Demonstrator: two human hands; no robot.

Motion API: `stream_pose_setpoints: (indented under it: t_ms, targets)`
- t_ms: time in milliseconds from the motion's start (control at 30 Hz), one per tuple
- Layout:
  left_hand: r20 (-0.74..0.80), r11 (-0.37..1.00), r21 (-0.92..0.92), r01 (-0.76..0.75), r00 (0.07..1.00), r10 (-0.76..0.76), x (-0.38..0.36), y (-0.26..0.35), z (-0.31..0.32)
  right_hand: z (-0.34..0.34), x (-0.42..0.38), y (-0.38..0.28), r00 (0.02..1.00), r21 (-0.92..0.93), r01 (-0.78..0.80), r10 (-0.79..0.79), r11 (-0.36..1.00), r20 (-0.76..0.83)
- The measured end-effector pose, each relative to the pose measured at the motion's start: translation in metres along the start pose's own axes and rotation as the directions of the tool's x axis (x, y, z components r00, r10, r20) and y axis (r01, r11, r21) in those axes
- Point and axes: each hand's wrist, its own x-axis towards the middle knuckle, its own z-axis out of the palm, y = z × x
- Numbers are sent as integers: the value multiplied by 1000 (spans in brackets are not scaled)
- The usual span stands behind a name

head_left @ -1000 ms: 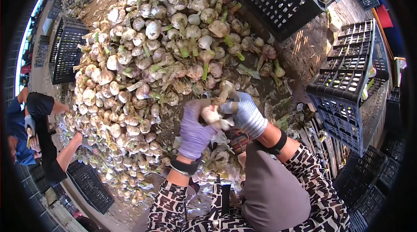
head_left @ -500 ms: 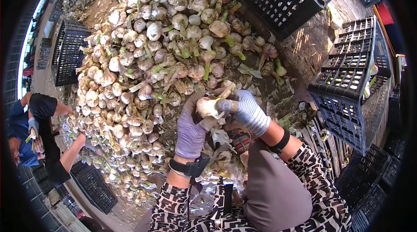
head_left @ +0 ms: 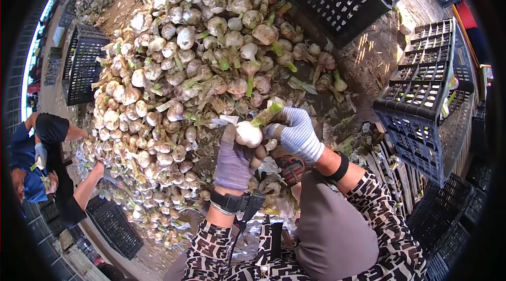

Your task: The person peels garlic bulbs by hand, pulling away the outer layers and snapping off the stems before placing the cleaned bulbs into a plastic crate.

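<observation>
A pale garlic bulb (head_left: 249, 134) with a short green stem sits between my two gloved hands. My left hand (head_left: 234, 161), in a purplish knit glove, is closed around the bulb from the left and below. From the right, my right hand (head_left: 300, 134), in a striped grey-white glove with worn fingertips, pinches at the bulb and its stem. A loose strip of white skin (head_left: 225, 120) sticks out at the bulb's upper left. Beyond my hands spreads a big heap of garlic bulbs (head_left: 158, 86), many with cut stems.
Black plastic crates stand at the upper right (head_left: 327, 2), at the right (head_left: 416, 107) and at the left (head_left: 87, 62). Another person (head_left: 52, 160) sits at the left, holding a garlic stem. Peeled skins litter the ground by my shoe (head_left: 291, 168).
The garlic bulb has turned more upright and looks whiter, with a strip of skin now hanging off its left. My left fingers have shifted lower around it.
</observation>
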Motion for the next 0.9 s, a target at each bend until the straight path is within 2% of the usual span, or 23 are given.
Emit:
stream_pose_setpoints:
  t_ms: [33, 67, 133, 167, 200, 233, 267, 300, 367, 400, 467, 500, 533, 567, 633, 667, 700, 767, 800, 833, 900]
  targets:
    - [-61, 999, -14, 29, 998, -30, 1, 0, 3, -2, 2, 5, 998, -91, 69, -70, 993, -7]
    - [-61, 1000, -14, 28, 998, -29, 1, 0, 0, -4, 3, 7, 998, -91, 70, -70, 993, -6]
    - [94, 1000, 10, -26, 995, 25, 1, 2, -3, -5, 4, 9, 1000, 16, 25, -26, 1000, 15]
    - [94, 1000, 11, -25, 995, 24, 0, -1, 1, -7, 4, 8, 1000, 17, 26, -26, 1000, 13]
    - [31, 947, 237, -218, 976, 217, -2, -6, 9, -8, 5, 6, 999, -1, 12, -12, 1000, 48]
    - [15, 808, 458, -371, 912, 410, -3, -8, 14, -8, 5, 4, 997, -21, -1, 3, 1000, 82]
    - [146, 705, 515, -488, 860, 488, -1, -7, 14, 0, 4, 6, 998, 88, 58, -59, 994, 16]
    - [146, 704, 515, -488, 860, 489, -2, -7, 13, -1, 4, 10, 998, 88, 58, -60, 994, 17]
    - [48, 676, 555, -484, 830, 555, -5, -10, 11, -6, 4, 15, 999, -24, -3, 4, 1000, 43]
    - [48, 676, 555, -484, 830, 555, -7, -8, 8, -9, 4, 15, 998, -12, -28, 29, 1000, 48]
    - [-6, 901, 352, -255, 962, 274, -13, 2, -3, -4, 0, 3, 996, -52, 5, 0, 999, 92]
    - [-4, 964, 239, -116, 993, 120, -14, 4, -6, -3, 0, -1, 990, -91, 42, -29, 995, 136]
    - [-39, 944, 279, -175, 980, 193, -11, -3, -4, -9, 1, -4, 981, -161, 36, -4, 986, 193]
    - [-39, 944, 279, -174, 981, 192, -13, -2, -4, -13, 3, -1, 981, -160, 35, -4, 986, 193]
    - [-13, 989, 144, -46, 999, 49, -18, -2, -6, -16, 7, 6, 940, -192, 138, -67, 972, 334]
    - [-12, 998, 63, -11, 1000, 11, -15, -4, -22, -16, 2, 3, 945, -104, -8, 42, 995, 325]
    - [-12, 998, 64, -12, 1000, 12, -17, -3, -27, -14, 0, -2, 945, -104, -8, 41, 995, 326]
    - [279, 961, -244, 132, 958, -61, -20, -3, -31, -12, -3, -6, 925, 81, -60, 25, 995, 380]
    - [68, 963, -265, 48, 997, -31, -23, -7, -30, -16, 7, 6, 910, -149, 122, -51, 981, 411]
    - [66, 963, -265, 46, 997, -30, -22, -6, -31, -18, 8, 7, 910, -147, 121, -51, 982, 413]
    - [329, 978, -175, 116, 943, -53, -15, 1, -29, -17, 10, 3, 956, 14, -44, 38, 999, 292]
